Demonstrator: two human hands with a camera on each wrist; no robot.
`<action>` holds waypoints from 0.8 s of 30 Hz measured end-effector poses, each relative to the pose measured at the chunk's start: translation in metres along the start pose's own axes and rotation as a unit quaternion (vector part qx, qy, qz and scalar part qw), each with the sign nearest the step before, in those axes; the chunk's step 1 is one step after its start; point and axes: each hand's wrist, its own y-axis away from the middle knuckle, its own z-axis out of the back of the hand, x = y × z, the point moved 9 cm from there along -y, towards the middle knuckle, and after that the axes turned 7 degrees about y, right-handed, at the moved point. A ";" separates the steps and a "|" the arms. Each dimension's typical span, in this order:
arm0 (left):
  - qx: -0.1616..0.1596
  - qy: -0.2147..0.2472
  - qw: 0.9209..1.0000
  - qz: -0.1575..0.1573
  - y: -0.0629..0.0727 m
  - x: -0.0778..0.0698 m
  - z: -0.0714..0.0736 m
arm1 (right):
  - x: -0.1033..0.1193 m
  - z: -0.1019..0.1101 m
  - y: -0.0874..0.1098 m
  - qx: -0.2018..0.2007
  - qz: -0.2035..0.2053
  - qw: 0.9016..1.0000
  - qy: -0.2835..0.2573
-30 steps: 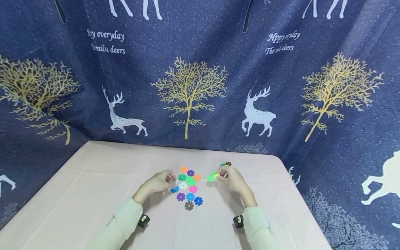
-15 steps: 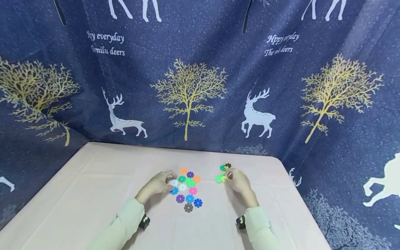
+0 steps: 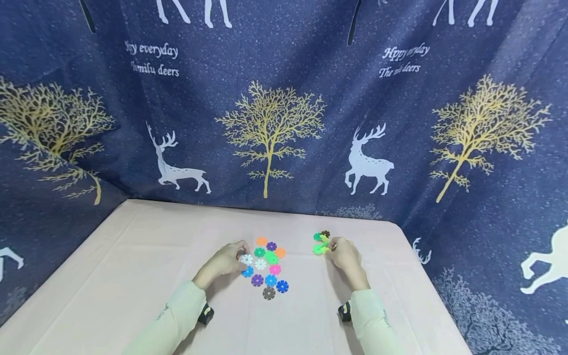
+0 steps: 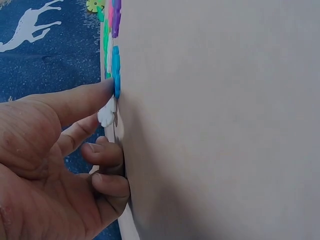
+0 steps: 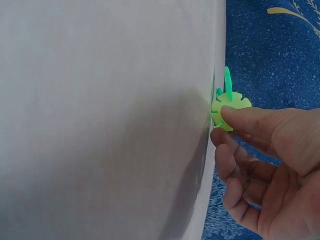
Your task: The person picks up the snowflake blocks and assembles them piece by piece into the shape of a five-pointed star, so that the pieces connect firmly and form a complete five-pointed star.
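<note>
My left hand (image 3: 226,259) is at the left side of a group of flat, notched plastic snowflake discs. Its thumb and forefinger hold a white snowflake disc (image 3: 246,259) by the edges, also visible as a white disc (image 4: 107,114) in the left wrist view. A blue disc (image 3: 247,271) lies by the thumb. On the right, my right hand (image 3: 346,254) pinches a yellow snowflake disc (image 5: 231,107) between thumb and forefinger. Bright green discs (image 3: 318,249) are joined to it. Just behind it are a darker green disc (image 3: 317,236) and a brown disc (image 3: 326,233).
Between the hands lie several loose discs, among them a pink disc (image 3: 275,269), a purple disc (image 3: 257,280), an orange disc (image 3: 262,241) and a dark brown disc (image 3: 268,293). A pale cloth covers the table (image 3: 111,266). A blue printed curtain (image 3: 284,59) hangs behind.
My right hand has moved to the right and slightly away with the yellow and green discs, close to the brown and green ones. The left hand has barely moved; its white disc now shows more fully.
</note>
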 end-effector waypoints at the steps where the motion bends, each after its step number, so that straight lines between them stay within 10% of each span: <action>1: 0.001 0.003 1.000 0.000 0.000 0.000 -0.001 | 0.000 0.000 0.000 -0.001 -0.001 1.000 -0.002; 24: 0.009 0.015 1.000 -0.013 0.009 -0.004 -0.002 | 0.017 0.003 0.015 0.025 -0.004 0.999 -0.025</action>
